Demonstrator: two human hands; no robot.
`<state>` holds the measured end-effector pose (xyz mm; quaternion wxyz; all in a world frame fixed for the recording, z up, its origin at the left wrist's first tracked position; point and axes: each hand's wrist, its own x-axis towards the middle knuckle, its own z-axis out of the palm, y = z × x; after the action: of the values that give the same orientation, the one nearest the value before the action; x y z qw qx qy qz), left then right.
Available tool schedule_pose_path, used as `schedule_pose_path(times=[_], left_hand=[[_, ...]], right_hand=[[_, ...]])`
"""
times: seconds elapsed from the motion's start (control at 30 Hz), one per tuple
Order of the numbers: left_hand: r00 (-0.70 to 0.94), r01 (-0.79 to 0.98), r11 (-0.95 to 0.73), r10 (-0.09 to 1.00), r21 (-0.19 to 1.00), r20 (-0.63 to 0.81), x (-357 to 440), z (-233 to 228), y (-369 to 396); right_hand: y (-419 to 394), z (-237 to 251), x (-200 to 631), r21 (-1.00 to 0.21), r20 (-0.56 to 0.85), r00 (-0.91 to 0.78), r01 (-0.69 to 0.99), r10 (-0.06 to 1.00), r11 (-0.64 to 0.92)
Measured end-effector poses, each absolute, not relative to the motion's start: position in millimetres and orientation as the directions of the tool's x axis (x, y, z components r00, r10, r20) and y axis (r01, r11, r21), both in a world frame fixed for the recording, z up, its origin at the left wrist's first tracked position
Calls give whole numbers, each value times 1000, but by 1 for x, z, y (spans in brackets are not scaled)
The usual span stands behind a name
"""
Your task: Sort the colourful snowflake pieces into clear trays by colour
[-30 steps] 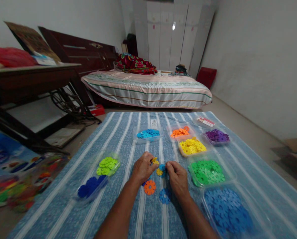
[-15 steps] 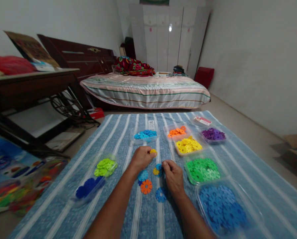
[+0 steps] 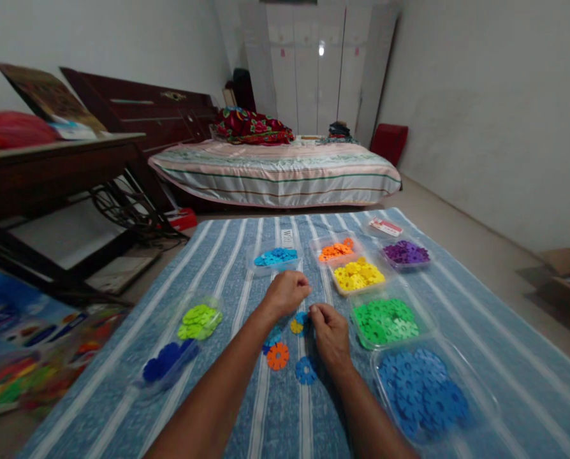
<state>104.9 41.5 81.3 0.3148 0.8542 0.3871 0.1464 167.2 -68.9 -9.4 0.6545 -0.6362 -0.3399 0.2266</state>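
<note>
- Head view, centre of frame: left hand (image 3: 289, 292) is curled into a fist, its contents hidden; right hand (image 3: 329, 331) pinches a small joined cluster (image 3: 298, 324) of snowflake discs.
- Lower centre: orange disc (image 3: 278, 356) and blue disc (image 3: 306, 370) lie loose on the striped cloth (image 3: 227, 255), unattached; the build looks barely begun.
- Right of frame: the green tray (image 3: 385, 319) sits full.

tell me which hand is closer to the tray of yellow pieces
Left. The left hand is raised just left of the tray of yellow pieces; the right hand sits lower and nearer the person.
</note>
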Motion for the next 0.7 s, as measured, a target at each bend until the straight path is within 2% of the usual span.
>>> schedule_pose_path(times=[0.07,0.13,0.3,0.5,0.7], left_hand=[[646,658,-537,763,527,-29,86,70,38],[648,698,-554,758,455,-71,75,63,32],[649,716,-576,757,395,-72,73,51,18],[623,711,-502,774,493,-110,73,39,25],[595,562,-359,801,745,-64,63,31,36]], right_hand=[[-69,-9,167,-987,160,670,135,725,93],[-69,-9,167,-987,159,670,128,725,99],[-69,-10,168,-989,148,665,115,732,95],[-70,-9,169,-991,132,663,102,737,85],[-69,-6,168,-994,113,671,82,733,77]])
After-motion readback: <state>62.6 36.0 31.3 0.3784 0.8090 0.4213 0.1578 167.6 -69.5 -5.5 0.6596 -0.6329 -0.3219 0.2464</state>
